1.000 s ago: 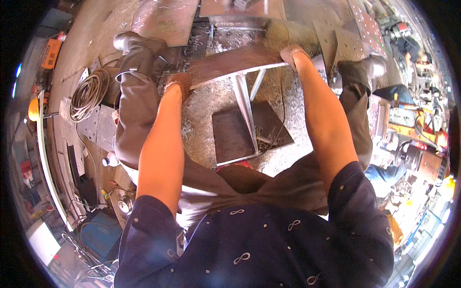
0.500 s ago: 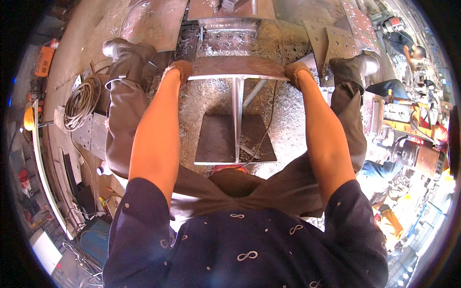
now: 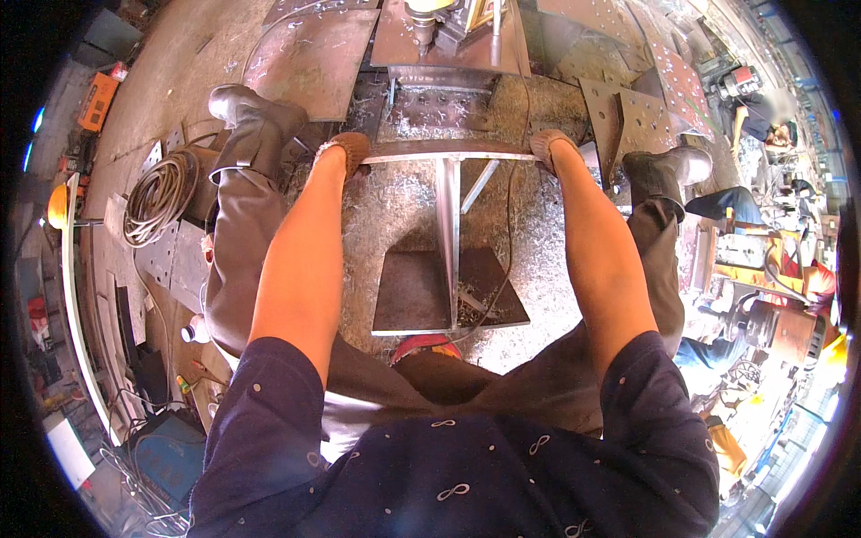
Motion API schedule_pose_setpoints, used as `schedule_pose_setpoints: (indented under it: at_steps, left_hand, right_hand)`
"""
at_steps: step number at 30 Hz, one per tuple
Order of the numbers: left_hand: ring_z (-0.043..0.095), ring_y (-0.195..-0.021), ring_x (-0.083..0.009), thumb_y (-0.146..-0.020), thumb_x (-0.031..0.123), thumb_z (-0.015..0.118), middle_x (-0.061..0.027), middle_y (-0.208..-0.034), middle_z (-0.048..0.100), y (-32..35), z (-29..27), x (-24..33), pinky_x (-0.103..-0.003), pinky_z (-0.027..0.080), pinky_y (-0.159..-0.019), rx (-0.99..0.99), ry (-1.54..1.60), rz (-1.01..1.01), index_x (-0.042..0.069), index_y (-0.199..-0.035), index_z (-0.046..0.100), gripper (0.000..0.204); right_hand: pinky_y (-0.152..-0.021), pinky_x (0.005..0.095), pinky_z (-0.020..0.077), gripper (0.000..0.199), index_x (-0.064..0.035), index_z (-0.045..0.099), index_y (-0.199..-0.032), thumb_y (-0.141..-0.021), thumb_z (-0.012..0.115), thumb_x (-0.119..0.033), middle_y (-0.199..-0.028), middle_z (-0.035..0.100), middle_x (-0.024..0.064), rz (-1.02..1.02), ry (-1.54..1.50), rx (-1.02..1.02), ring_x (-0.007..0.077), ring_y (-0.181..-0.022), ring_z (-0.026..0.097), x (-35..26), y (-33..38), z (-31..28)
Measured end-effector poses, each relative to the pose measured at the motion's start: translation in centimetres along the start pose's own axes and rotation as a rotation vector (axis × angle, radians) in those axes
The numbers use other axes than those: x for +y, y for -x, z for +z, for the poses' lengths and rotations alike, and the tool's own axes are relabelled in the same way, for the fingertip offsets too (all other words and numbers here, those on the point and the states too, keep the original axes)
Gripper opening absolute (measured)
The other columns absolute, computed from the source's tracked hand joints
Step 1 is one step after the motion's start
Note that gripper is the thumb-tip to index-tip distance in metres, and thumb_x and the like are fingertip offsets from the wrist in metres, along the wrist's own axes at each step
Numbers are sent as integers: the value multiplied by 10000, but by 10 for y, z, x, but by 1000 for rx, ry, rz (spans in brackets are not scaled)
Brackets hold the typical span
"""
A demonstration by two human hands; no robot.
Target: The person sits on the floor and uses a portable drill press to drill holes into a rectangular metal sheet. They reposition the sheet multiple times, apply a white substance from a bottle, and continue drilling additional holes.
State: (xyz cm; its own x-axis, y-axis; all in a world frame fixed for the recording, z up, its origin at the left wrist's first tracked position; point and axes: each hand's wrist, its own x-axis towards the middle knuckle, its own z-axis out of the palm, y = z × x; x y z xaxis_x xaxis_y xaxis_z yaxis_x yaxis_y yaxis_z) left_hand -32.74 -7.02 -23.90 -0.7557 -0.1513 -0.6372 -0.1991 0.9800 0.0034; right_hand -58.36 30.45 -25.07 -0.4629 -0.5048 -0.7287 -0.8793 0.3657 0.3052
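Between my spread legs stands a steel I-shaped beam piece (image 3: 447, 224), with a top plate, an upright web and a wide lower plate (image 3: 408, 291) near the floor. My left hand (image 3: 346, 152), in a brown work glove, grips the left end of the top plate. At the other end my right hand (image 3: 552, 149), gloved alike, is closed round the plate's edge. The fingers of both hands are partly hidden behind the plate. A cable (image 3: 511, 215) passes beside the beam. Close to my lap, a red rounded object (image 3: 426, 343) shows beside the lower plate.
A drilling machine (image 3: 429, 27) stands on a steel plate ahead. Metal shavings litter the floor. Drilled plates (image 3: 628, 117) lie at the right, a coiled hose (image 3: 161, 195) at the left. My boots (image 3: 238, 103) flank the beam. Another person (image 3: 762, 121) is at the far right.
The beam's top plate has tilted, so its broad face now shows less. Both hands keep their hold. The whole scene sits lower in view, showing more of the machine ahead.
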Motion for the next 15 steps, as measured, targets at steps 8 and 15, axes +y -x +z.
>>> schedule_pose_setpoints:
  at_steps: [8, 15]
  left_hand:
    - [721, -1205, -447, -1088, 630, 403, -252, -1233, 772, 60, -52, 76, -558, 520, -1077, 419, 459, -70, 37, -1202, 798, 721]
    - [713, -1202, -451, -1118, 610, 319, -228, -1237, 772, 45, -51, 83, -760, 308, -1168, 523, 282, -103, 83, -1198, 797, 715]
  right_hand:
    - [-809, 407, 646, 348, -136, 855, -951, -643, 993, -218, -1067, 826, 18, 237, -509, -101, 202, -935, 778, 41, -101, 35]
    - [-696, 374, 564, 275, -157, 811, -873, -648, 945, -242, -921, 776, -27, 241, -606, -62, 161, -792, 696, 61, -174, 52]
